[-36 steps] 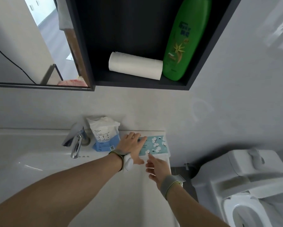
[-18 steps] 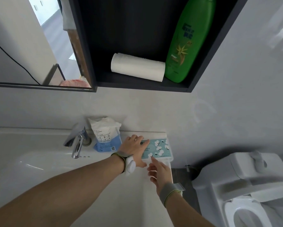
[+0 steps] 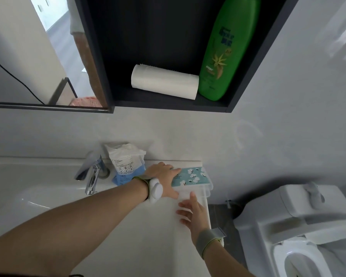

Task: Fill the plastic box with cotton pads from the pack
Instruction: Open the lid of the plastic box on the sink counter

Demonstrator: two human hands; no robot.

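Cotton pad pack (image 3: 192, 176) lies on the clear plastic box (image 3: 203, 191) at the desk's right end, left hand (image 3: 164, 177) flat across it, right hand (image 3: 192, 213) spread loose beside the box.

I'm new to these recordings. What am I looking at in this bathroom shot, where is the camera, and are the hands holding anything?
There is no machine here. A camera on a person's head looks down at their two bare arms over a sink counter. The left hand lies flat on a teal cotton pad pack. The right hand, fingers spread, touches the clear plastic box just in front of the pack. Neither grips anything. A tap and a blue-and-white pouch stand to the left.
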